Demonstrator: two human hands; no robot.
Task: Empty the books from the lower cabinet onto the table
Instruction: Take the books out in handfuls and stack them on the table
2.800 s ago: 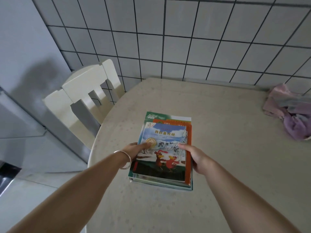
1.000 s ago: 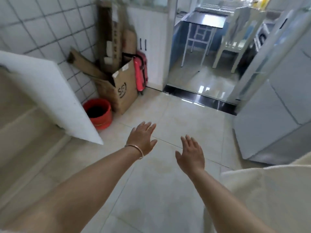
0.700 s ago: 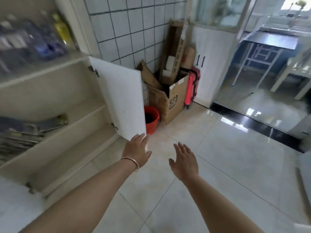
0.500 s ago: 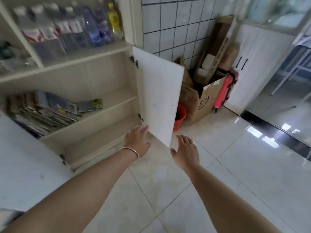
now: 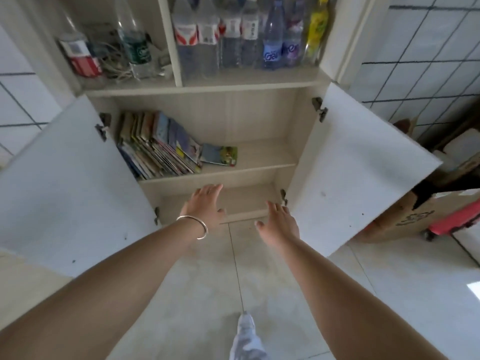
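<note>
The lower cabinet [image 5: 259, 157] stands open in front of me, both white doors swung wide. A leaning row of thin colourful books [image 5: 153, 146] fills the left half of its upper shelf, and one small book [image 5: 220, 155] lies flat beside the row. My left hand [image 5: 205, 203], with a bangle on the wrist, reaches out empty with fingers spread, just below the shelf edge. My right hand [image 5: 279, 220] is also empty and spread, lower and to the right, in front of the bare bottom shelf. The table is out of view.
The left door [image 5: 65, 183] and right door [image 5: 358, 172] flank my arms. Several plastic bottles [image 5: 246, 35] stand on the shelf above. A cardboard box [image 5: 415, 214] and a red case [image 5: 457, 219] sit on the tiled floor at the right.
I have turned away from the table, where I left a stack of books, and now face the open cabinet. Both empty hands have come closer to the shelves.
</note>
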